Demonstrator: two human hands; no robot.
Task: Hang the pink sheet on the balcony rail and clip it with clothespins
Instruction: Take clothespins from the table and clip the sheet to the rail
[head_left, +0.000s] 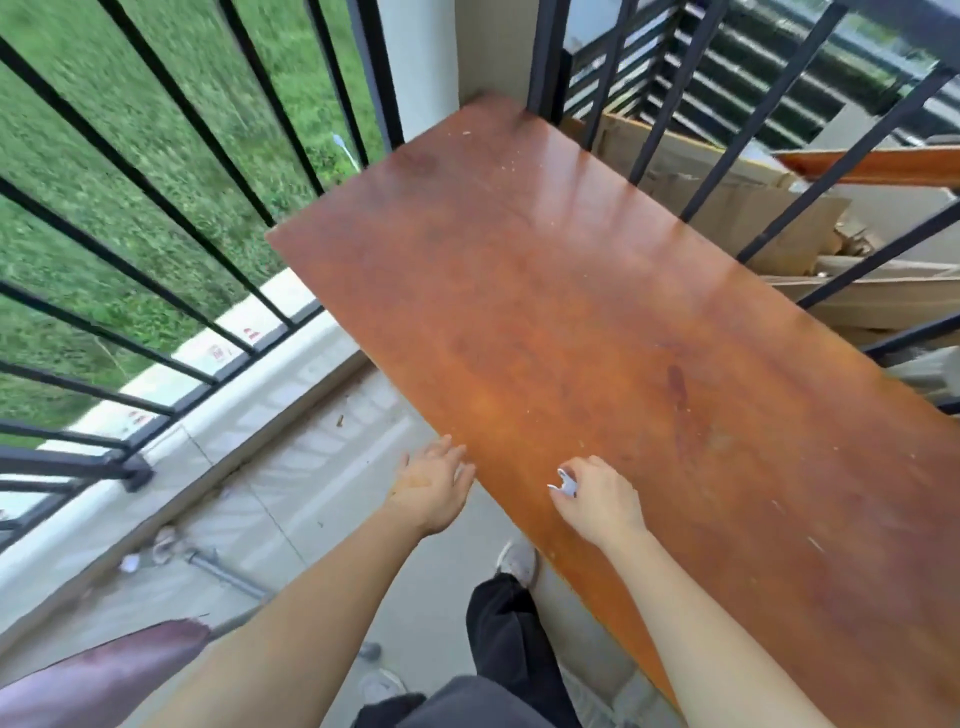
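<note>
Brown wooden tabletop (597, 322) fills the centre, set in the corner of the black balcony rail (171, 171), grass beyond the bars and cardboard scraps (737, 208) behind its far edge. Left hand (434, 486) spread open, fingers loose, holding nothing, fingertips at the table's near edge; right hand (602, 499) closed on a small white clothespin (567, 483) above the tabletop. Purplish-pink cloth (98, 675) at lower left (possibly the sheet; too blurred to tell).
</note>
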